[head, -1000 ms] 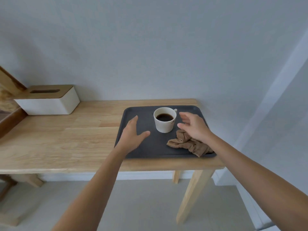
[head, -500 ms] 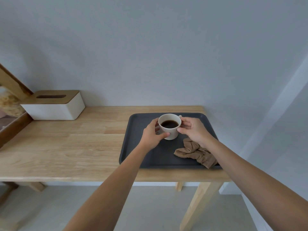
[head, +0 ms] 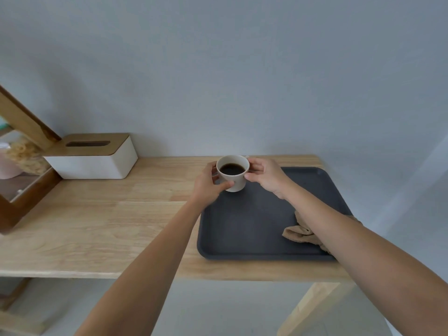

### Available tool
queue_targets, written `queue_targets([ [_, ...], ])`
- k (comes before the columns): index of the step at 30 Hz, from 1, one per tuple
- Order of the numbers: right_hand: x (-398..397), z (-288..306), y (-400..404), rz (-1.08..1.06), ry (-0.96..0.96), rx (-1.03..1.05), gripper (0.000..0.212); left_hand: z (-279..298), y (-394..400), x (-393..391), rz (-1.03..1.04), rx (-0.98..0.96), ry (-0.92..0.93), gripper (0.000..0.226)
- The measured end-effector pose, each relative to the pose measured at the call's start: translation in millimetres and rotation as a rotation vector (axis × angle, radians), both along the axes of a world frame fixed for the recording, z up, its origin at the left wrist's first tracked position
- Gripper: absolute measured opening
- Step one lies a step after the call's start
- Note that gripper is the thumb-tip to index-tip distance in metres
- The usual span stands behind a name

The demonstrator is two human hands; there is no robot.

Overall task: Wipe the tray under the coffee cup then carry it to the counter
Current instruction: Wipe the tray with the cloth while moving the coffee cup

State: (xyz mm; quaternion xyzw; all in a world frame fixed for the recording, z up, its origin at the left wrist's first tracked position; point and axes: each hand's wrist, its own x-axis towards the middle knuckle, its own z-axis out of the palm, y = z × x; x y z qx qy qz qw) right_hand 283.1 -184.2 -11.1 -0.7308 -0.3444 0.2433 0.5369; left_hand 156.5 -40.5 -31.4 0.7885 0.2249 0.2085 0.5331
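Note:
A white coffee cup (head: 236, 181) full of dark coffee is held between both hands above the far left corner of the dark grey tray (head: 252, 226). My left hand (head: 208, 187) grips its left side, my right hand (head: 265, 175) holds its right side and handle. The cup looks lifted just off the tray. A crumpled brown cloth (head: 300, 232) lies on the tray's near right part, partly hidden by my right forearm.
The tray rests on the right end of a light wooden table (head: 97, 226) against a grey wall. A white tissue box with a wooden lid (head: 94, 157) stands at the back left. A dark wooden frame with a jar behind it (head: 21, 166) sits at the far left.
Both hands closed on the cup, then raised it and shifted it left toward the tray's far left corner. The cloth stayed put.

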Motion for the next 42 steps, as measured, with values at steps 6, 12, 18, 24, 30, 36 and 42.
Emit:
queue_targets([
  [6,2,-8,18,0.025,0.008,-0.022,0.046,-5,14,-1,0.012,-0.007,0.014,0.066],
  [12,4,-12,20,0.029,0.032,-0.019,0.046,-13,16,-1,0.016,-0.026,0.008,0.067],
  [18,-1,-7,6,0.095,0.012,-0.074,0.06,-17,7,-7,-0.003,0.086,0.04,0.069],
  [24,-1,2,-75,0.122,-0.39,-0.31,0.045,-28,-35,-42,0.04,0.381,0.376,0.086],
  [30,-18,-17,-185,0.226,-0.552,-0.342,0.038,-41,-93,-78,0.146,0.613,0.66,0.093],
  [36,-15,-52,-191,0.289,-0.776,-0.388,0.045,-38,-93,-77,0.116,0.662,0.714,0.108],
  [42,2,-66,-122,0.26,-0.851,-0.384,0.041,-36,-92,-75,0.095,0.67,0.753,0.105],
])
